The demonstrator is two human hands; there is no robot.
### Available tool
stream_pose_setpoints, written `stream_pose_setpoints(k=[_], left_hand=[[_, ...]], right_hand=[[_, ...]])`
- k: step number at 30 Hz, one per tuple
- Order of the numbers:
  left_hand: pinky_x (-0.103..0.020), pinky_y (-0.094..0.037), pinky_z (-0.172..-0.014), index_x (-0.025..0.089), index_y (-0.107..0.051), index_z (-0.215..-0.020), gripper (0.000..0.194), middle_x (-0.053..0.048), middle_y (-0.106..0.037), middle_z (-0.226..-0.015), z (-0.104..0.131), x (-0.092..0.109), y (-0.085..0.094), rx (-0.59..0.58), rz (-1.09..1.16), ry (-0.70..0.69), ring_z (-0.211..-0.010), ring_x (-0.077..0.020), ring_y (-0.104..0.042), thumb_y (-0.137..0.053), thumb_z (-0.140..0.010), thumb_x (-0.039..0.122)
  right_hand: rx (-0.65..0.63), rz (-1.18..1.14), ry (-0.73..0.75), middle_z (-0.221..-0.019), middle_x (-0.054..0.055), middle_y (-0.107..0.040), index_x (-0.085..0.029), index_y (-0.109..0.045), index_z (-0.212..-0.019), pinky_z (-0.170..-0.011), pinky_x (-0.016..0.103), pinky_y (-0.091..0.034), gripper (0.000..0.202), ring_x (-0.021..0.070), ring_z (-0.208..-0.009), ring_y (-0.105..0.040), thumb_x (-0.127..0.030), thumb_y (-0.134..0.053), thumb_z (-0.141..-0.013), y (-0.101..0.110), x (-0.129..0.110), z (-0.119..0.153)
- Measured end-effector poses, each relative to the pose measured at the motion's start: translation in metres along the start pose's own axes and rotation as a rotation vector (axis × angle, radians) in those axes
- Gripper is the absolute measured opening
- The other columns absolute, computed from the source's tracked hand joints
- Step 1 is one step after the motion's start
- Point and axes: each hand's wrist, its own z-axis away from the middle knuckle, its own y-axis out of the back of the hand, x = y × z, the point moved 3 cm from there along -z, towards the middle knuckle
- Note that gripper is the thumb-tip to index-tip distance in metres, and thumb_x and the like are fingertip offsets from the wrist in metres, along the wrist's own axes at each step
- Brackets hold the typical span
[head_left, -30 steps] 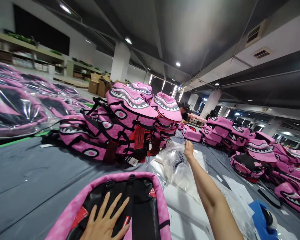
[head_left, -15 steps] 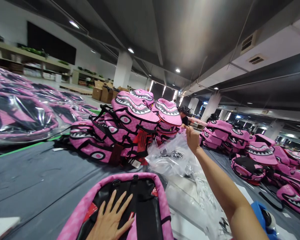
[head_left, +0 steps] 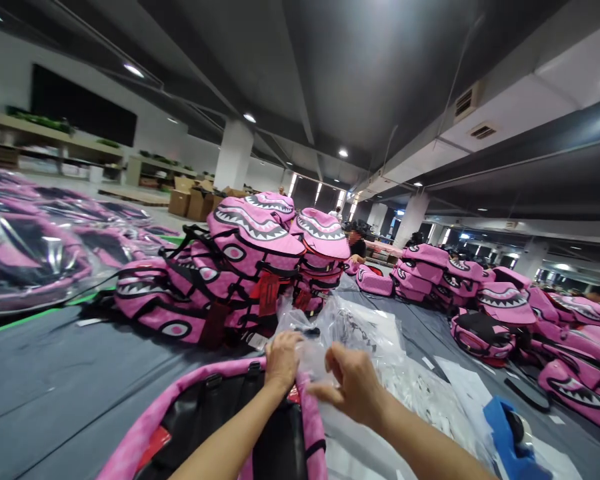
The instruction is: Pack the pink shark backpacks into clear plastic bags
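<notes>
A pink backpack [head_left: 155, 420] with a black back panel lies in front of me, its straps side up. My left hand [head_left: 282, 360] reaches across its top edge, fingers curled on the near edge of a clear plastic bag [head_left: 337, 320]; the fingertips are partly hidden. Over the bag's near side is my right hand [head_left: 355, 383], its thumb apart from the bent fingers and nothing plainly between them. The bag lies crumpled beside the backpack, with dark print on it.
Stacked pink shark-mouth backpacks [head_left: 250, 247] stand just beyond, and more backpacks [head_left: 505, 303] fill the right side. Bagged backpacks [head_left: 30, 247] lie at left. A blue tape dispenser [head_left: 510, 433] sits at lower right near flat plastic bags [head_left: 425, 393]. A person [head_left: 356, 243] is at the back.
My left hand has left the black panel and moved up and right to the plastic bag. My right hand has come down from holding the bag raised, and the bag has dropped.
</notes>
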Motion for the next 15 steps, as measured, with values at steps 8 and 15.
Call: stream_pose_setpoints(k=[8, 15], left_hand=[[-0.033, -0.044, -0.091, 0.022, -0.077, -0.086, 0.024, -0.007, -0.076, -0.088, -0.051, -0.035, 0.012, 0.076, 0.212, 0.096, -0.091, -0.0233, -0.068, -0.054, -0.083, 0.018], [-0.030, -0.049, -0.067, 0.015, -0.068, -0.089, 0.011, 0.001, -0.063, -0.069, -0.063, -0.069, -0.003, 0.326, 0.485, 0.516, -0.064, -0.0154, -0.059, -0.062, -0.090, 0.024]], right_hand=[[0.161, 0.160, -1.121, -0.109, 0.011, -0.065, -0.022, -0.055, -0.086, -0.077, 0.030, -0.045, 0.018, 0.0265, -0.105, -0.065, -0.007, -0.057, -0.078, 0.051, 0.155, 0.075], [0.202, -0.541, -1.479, -0.071, 0.004, -0.063, -0.022, -0.049, -0.082, -0.063, 0.042, -0.057, 0.021, 0.0231, -0.061, -0.067, -0.029, -0.068, -0.081, 0.021, 0.206, 0.111]])
